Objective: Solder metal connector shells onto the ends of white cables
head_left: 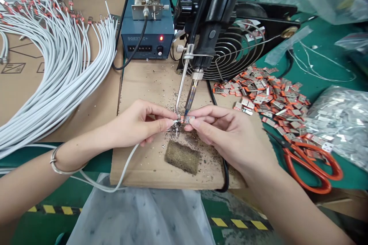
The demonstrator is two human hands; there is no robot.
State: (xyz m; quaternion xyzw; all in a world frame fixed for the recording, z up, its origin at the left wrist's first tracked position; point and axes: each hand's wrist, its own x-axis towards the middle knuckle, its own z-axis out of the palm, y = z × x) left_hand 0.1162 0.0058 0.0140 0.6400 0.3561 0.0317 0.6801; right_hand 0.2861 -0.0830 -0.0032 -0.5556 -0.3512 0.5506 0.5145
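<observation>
In the head view, take the small silver plug (189, 120) as the middle of the clock. It is pinched by the finger and thumb of the right hand (227, 130). The end of a white wire (128, 162) is pinched by the left hand (143, 124) and is held up to the plug, just under the tip of the soldering iron (211, 26). Whether the two are joined cannot be told, as the spot is too small.

At 10 o'clock, a big bunch of wires (57, 61) is spread out. Red and silver plugs can be seen on many ends, so much seems to be done. Between 2 and 3 o'clock, a pile of loose plugs (273, 99) is left, so plenty seems to be left to do.

A blue box (146, 40) with a red light is set at 11 o'clock, and a fan (224, 53) at 1 o'clock. A sponge (182, 157) is found at 6 o'clock, and red scissors (310, 164) between 3 and 4. The space above the plug is crowded by the iron and a thin metal tube (181, 84), so fingers could be burned.
</observation>
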